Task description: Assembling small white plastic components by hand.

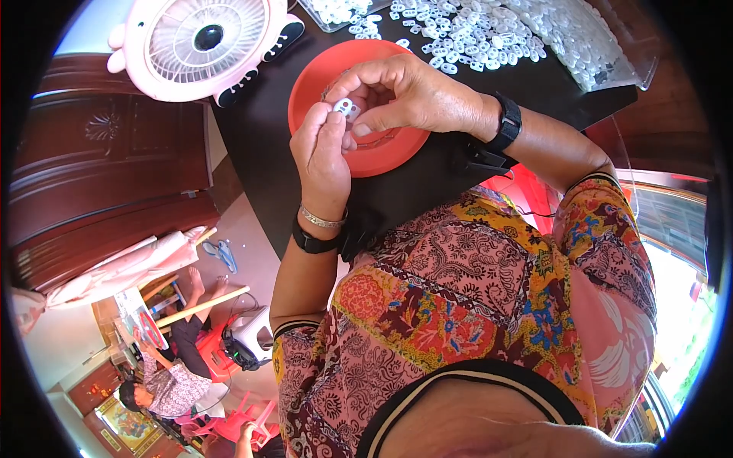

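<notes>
Between the thumb and forefinger of my left hand (322, 149) sits a small white plastic piece (343, 106), oval with holes in it. My right hand (408, 95) curls in close beside it, fingers bent and closed. What its fingertips hold, if anything, is hidden. Both hands are over a round red plastic basin (389, 156) on the black table (263, 164). The hands cover much of the basin, and some thin pieces inside it are too small to name.
Loose white plastic pieces (466, 34) spread across the far table side. A clear bag (584, 46) full of them lies at far right, a tray (340, 11) of more at the back. A pink fan (208, 38) stands far left. Another person (172, 385) sits at lower left.
</notes>
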`<state>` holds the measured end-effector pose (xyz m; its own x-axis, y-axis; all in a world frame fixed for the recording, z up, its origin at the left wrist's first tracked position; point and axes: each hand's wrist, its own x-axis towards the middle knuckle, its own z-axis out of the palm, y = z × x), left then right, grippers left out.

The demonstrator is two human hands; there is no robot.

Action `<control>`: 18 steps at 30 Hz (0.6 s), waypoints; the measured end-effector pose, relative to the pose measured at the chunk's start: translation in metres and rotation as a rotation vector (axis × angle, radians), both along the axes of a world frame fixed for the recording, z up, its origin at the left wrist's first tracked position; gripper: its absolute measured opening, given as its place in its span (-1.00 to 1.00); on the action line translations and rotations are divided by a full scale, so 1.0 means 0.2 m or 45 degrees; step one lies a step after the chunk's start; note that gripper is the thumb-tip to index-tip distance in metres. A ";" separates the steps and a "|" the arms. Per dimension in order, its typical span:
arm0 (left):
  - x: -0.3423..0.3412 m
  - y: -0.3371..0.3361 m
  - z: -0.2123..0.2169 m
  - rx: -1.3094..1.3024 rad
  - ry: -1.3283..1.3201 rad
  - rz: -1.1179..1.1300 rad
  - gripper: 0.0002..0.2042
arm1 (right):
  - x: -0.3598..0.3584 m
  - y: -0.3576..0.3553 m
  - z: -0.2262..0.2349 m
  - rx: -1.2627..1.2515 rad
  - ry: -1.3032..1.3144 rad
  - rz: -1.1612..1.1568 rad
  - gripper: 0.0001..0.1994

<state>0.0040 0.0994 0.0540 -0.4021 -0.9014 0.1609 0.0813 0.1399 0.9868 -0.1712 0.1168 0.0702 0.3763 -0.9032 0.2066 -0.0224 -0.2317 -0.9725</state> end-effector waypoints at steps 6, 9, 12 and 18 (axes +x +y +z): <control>0.02 -0.02 -0.02 0.004 -0.022 -0.070 -0.82 | 0.01 0.01 -0.01 -0.161 0.205 -0.097 -0.66; 0.03 -0.02 -0.02 0.026 0.002 -0.108 -0.83 | 0.00 0.01 -0.02 -0.417 0.347 -0.159 -0.65; 0.03 -0.02 -0.02 0.061 0.038 -0.111 -0.83 | 0.00 0.01 -0.02 -0.539 0.368 -0.158 -0.69; 0.02 -0.01 -0.03 0.028 0.103 -0.151 -0.82 | -0.01 0.02 -0.01 -0.589 0.321 -0.136 -0.77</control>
